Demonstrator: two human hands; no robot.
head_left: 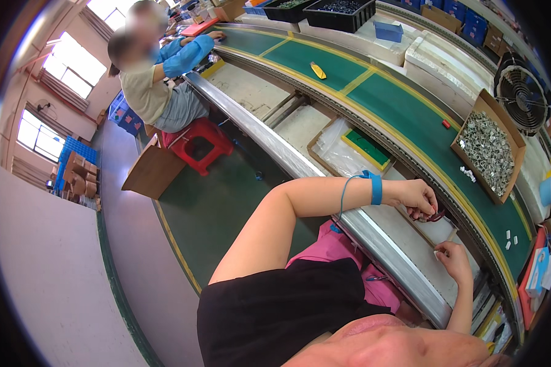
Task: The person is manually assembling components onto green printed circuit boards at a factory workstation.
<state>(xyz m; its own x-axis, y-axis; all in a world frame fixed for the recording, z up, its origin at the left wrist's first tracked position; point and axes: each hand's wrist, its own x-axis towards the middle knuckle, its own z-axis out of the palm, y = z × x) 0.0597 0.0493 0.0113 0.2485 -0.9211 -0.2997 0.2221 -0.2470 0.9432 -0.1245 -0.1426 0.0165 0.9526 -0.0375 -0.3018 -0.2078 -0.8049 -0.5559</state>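
My left hand [415, 197], with a blue wrist strap [376, 188] on its wrist, reaches over the work surface beside the conveyor. Its fingers are closed on a dark red, curved thing [436, 216], partly hidden by the fingers; its kind does not show. Below and to the right, my right hand [455, 262] hovers near the conveyor's near edge. Its fingers are loosely bent and apart, and I see nothing in them. Between the two hands lies a pale tray-like surface [438, 231], partly covered by the left hand.
A green conveyor belt [386, 105] curves past, bearing a yellow object [318, 70], a small red piece [446, 124] and white pieces [508, 245]. A cardboard tray [503, 197] holds many small metal parts. A fan [520, 98] stands behind. A co-worker [150, 92] sits on a red stool [203, 150].
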